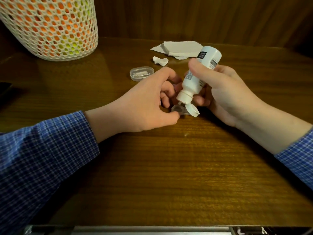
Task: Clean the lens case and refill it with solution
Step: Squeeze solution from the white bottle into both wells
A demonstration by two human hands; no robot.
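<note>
My right hand (pixel 225 92) grips a white solution bottle (pixel 198 73), tipped nozzle-down with its flip cap (pixel 192 110) hanging open. The nozzle hovers just over a well of the small clear lens case (pixel 177 110), which lies on the wooden table (pixel 169 167). My left hand (pixel 145 106) steadies the case from the left, thumb and fingers pinching its edge. Part of the case is hidden behind the bottle cap and my fingers.
A clear oval plastic box (pixel 141 73) lies behind my left hand. A crumpled tissue scrap (pixel 160 61) and flat paper tissues (pixel 179 49) sit at the back. A white mesh basket (pixel 49 28) stands at the back left. A dark object (pixel 4 89) touches the left edge.
</note>
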